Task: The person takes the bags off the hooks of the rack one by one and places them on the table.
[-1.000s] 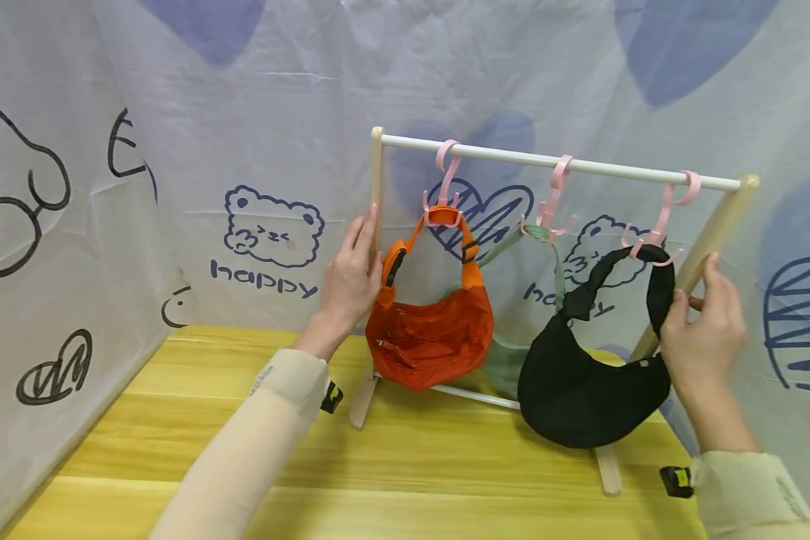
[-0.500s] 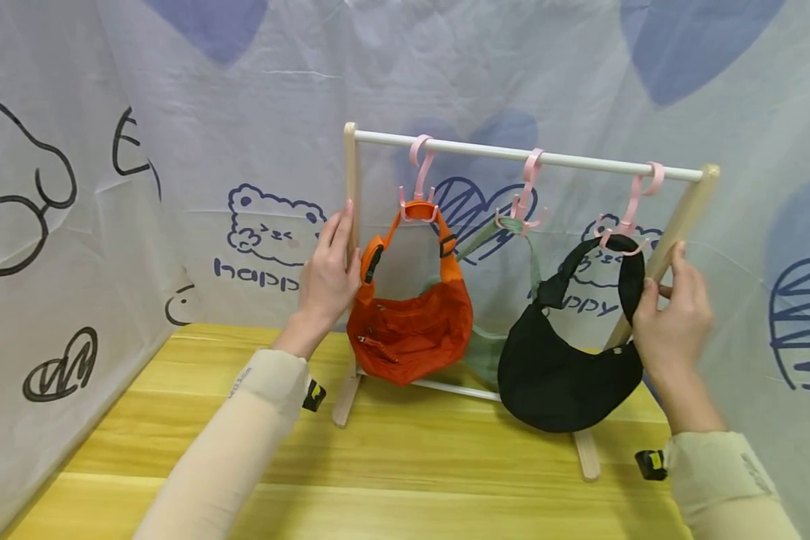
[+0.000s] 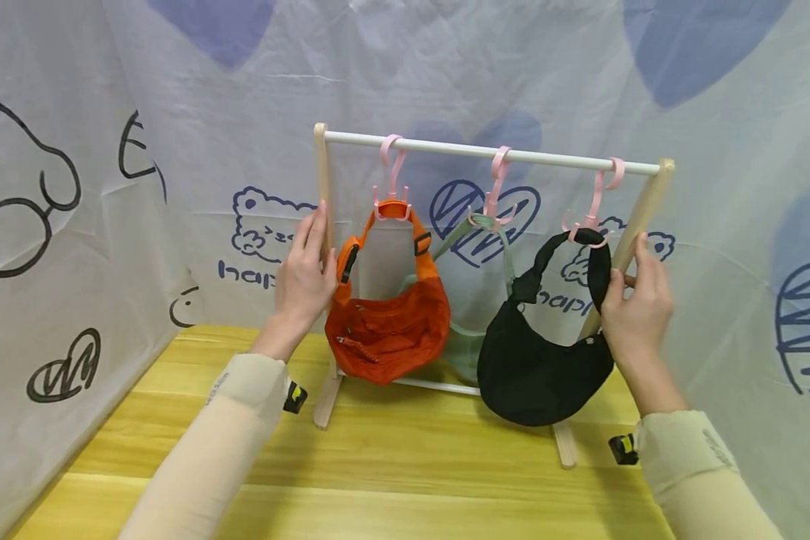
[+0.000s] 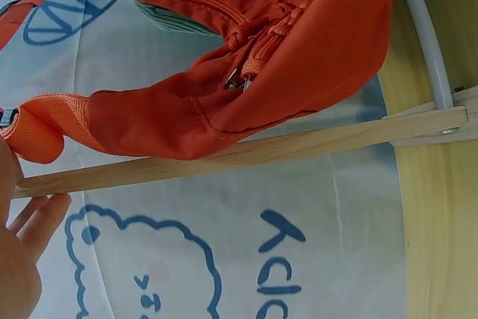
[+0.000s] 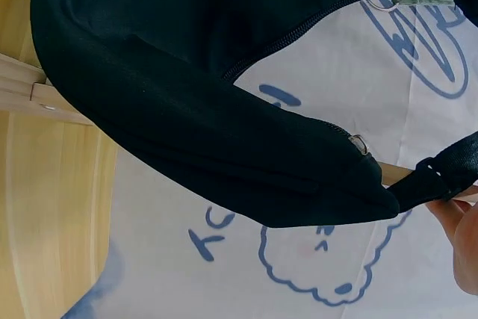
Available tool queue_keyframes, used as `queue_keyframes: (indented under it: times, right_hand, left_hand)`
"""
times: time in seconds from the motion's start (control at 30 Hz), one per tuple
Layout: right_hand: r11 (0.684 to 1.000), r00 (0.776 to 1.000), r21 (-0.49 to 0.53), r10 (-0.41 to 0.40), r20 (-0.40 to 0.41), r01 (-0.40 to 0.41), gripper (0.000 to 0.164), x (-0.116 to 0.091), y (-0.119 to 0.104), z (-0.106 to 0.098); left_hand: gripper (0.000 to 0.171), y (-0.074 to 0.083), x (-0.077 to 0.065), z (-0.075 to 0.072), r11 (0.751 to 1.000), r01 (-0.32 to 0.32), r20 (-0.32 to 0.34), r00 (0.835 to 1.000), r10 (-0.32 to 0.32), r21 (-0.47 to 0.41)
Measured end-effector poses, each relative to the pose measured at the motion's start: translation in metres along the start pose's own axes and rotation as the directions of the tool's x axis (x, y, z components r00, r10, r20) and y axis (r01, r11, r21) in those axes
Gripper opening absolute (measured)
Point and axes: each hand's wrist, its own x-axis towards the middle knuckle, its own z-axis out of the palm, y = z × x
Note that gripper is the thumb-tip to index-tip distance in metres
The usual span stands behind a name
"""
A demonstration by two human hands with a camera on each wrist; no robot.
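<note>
A small rack with wooden posts and a white top rail (image 3: pixel 439 148) stands on the table in the head view. My left hand (image 3: pixel 304 270) pinches its left post (image 4: pixel 261 153), thumb and fingers on opposite sides. The right post (image 3: pixel 637 217) is held by my right hand (image 3: pixel 637 307), beside the strap of a black shoulder bag (image 3: pixel 547 375). An orange-red shoulder bag (image 3: pixel 388 330) hangs near the left hand. Between them, partly hidden, is a pale green bag (image 3: pixel 462 352). Each bag's strap loops over a pink hook (image 3: pixel 496 180) on the rail.
The yellow wood-grain table (image 3: pixel 378 480) extends in front of the rack. Behind it hangs a white sheet (image 3: pixel 243 112) printed with bears and hearts; more sheet covers the left side. A lower white bar (image 3: pixel 439 386) joins the rack's feet.
Both hands and the rack have moved left across the table, carrying the three hanging bags along. The rack's right end has swung back slightly, and both hands keep their hold.
</note>
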Motion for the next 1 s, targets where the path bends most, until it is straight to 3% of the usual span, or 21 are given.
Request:
queue_keyframes:
  times: [1.0]
  right_hand:
    - [0.997,0.997,-0.038,0.065,0.032,-0.064,0.059,-0.002,-0.003,0.012]
  left_hand:
    - [0.075,-0.006,0.003,0.001,0.999,0.040,0.017,0.999,-0.040,-0.003]
